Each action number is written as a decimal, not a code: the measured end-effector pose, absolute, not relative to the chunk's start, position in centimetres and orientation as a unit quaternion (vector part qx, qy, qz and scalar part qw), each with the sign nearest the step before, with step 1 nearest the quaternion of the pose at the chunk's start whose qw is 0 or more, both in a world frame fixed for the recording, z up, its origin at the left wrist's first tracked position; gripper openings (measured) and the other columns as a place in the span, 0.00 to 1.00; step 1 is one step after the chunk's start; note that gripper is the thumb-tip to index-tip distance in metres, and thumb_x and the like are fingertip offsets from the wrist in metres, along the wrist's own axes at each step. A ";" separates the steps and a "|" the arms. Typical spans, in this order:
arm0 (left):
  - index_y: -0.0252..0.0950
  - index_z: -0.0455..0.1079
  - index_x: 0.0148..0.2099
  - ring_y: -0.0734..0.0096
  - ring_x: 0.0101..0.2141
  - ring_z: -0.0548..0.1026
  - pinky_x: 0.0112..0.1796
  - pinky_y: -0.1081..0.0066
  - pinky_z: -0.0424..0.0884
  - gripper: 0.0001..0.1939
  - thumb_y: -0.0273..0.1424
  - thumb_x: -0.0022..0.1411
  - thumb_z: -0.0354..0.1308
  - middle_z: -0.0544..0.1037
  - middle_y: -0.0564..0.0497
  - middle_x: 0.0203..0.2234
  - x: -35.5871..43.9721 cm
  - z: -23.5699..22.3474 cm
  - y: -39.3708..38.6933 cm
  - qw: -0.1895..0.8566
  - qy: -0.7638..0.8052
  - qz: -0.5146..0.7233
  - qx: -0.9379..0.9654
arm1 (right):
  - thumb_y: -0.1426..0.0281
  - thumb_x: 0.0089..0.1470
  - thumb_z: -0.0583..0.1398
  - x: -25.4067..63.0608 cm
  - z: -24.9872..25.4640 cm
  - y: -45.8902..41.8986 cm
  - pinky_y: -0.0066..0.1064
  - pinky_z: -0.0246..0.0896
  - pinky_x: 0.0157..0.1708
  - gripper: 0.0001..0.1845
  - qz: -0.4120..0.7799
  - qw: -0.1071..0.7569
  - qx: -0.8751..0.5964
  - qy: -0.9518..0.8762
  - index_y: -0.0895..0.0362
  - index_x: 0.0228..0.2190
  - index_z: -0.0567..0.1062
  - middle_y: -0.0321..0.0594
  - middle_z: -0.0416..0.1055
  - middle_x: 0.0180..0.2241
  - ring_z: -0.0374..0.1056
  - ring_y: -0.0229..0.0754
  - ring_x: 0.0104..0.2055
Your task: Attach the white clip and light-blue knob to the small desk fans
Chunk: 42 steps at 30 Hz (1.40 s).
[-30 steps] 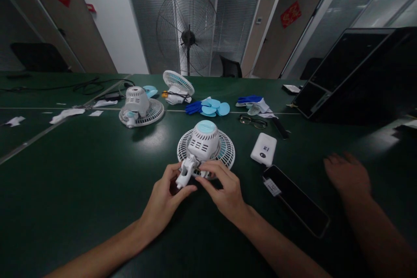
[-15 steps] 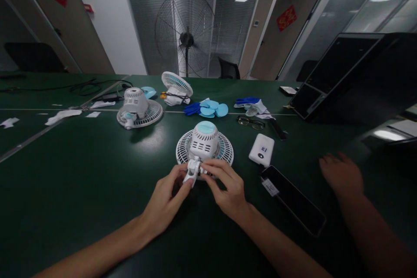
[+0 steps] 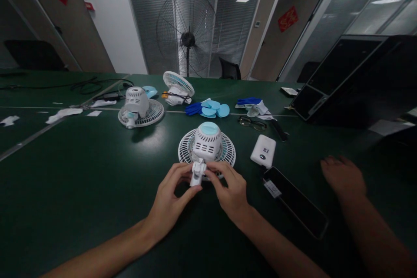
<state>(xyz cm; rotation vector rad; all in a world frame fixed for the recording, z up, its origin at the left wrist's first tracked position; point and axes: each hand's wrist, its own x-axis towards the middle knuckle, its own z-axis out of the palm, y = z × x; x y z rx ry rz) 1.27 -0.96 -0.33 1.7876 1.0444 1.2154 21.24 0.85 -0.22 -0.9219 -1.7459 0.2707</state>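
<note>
A small white fan (image 3: 207,142) lies grille-down on the dark green table, its motor housing with a light-blue cap facing up. At its near side a white plastic clip (image 3: 197,173) sticks out toward me. My left hand (image 3: 169,197) pinches this clip from the left, thumb at its lower end and fingers at its upper side. From the right, my right hand (image 3: 230,187) has its thumb and fingertips closed on the clip's joint, close to the grille's rim. The fingertips partly cover the joint.
Another person's hand (image 3: 343,177) rests on the table at right. Nearby lie a black phone (image 3: 296,202), a white power bank (image 3: 263,151) and glasses (image 3: 252,123). Farther back are two more fans (image 3: 137,103), light-blue fan blades (image 3: 215,109), gloves (image 3: 252,105) and a black computer case (image 3: 345,78).
The white clip has turned, so its flat end now points more straight down toward me. My left thumb has shifted slightly right with it. The fan stays in place on the table.
</note>
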 end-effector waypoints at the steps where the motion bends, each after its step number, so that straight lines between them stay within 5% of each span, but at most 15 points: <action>1: 0.44 0.70 0.60 0.62 0.48 0.78 0.51 0.59 0.79 0.19 0.31 0.69 0.64 0.72 0.48 0.53 1.3 -0.5 -1.0 0.359 0.406 0.474 0.694 | 0.73 0.66 0.63 21.1 -0.2 0.9 0.33 0.77 0.42 0.05 0.137 0.547 -0.399 -0.723 0.53 0.44 0.77 0.39 0.79 0.38 0.77 0.41 0.39; 6: 0.46 0.58 0.69 0.62 0.47 0.79 0.51 0.58 0.79 0.30 0.29 0.69 0.61 0.73 0.46 0.54 1.5 0.3 -0.8 0.293 0.408 0.449 0.739 | 0.70 0.65 0.63 20.8 -0.1 0.9 0.27 0.75 0.34 0.02 0.233 0.554 -0.433 -0.673 0.54 0.39 0.78 0.35 0.78 0.34 0.77 0.38 0.34; 14: 0.45 0.67 0.67 0.63 0.41 0.79 0.43 0.61 0.80 0.21 0.35 0.74 0.54 0.75 0.45 0.50 0.3 2.9 1.9 0.173 0.367 0.276 0.871 | 0.74 0.65 0.61 23.0 0.4 0.4 0.35 0.77 0.43 0.10 0.194 0.497 -0.362 -0.765 0.54 0.47 0.76 0.41 0.78 0.41 0.77 0.43 0.42; 20: 0.44 0.66 0.65 0.64 0.41 0.78 0.43 0.63 0.80 0.20 0.32 0.74 0.54 0.74 0.45 0.48 -0.2 1.6 2.6 0.186 0.331 0.309 0.872 | 0.76 0.68 0.59 23.6 0.4 1.4 0.37 0.77 0.49 0.14 0.099 0.450 -0.300 -0.835 0.53 0.53 0.75 0.43 0.79 0.45 0.77 0.43 0.47; 33: 0.41 0.68 0.61 0.63 0.43 0.77 0.45 0.64 0.77 0.16 0.30 0.74 0.54 0.74 0.46 0.47 -0.5 1.3 3.0 0.232 0.304 0.338 0.860 | 0.77 0.66 0.59 24.6 2.4 2.3 0.40 0.76 0.41 0.16 -0.054 0.354 -0.247 -0.901 0.57 0.54 0.75 0.47 0.79 0.45 0.76 0.45 0.43; 38: 0.40 0.68 0.60 0.63 0.42 0.76 0.43 0.64 0.76 0.15 0.30 0.74 0.54 0.74 0.46 0.46 -0.5 1.7 2.9 0.228 0.301 0.336 0.863 | 0.72 0.68 0.60 23.7 1.8 2.3 0.39 0.73 0.39 0.05 -0.033 0.387 -0.275 -0.880 0.57 0.42 0.77 0.44 0.80 0.38 0.76 0.44 0.38; 42: 0.40 0.67 0.60 0.63 0.41 0.76 0.42 0.64 0.76 0.15 0.31 0.74 0.54 0.73 0.45 0.46 -0.5 1.5 2.8 0.231 0.307 0.331 0.862 | 0.67 0.70 0.57 22.3 1.5 1.3 0.32 0.69 0.33 0.11 0.111 0.401 -0.385 -0.824 0.55 0.34 0.74 0.37 0.76 0.31 0.72 0.39 0.32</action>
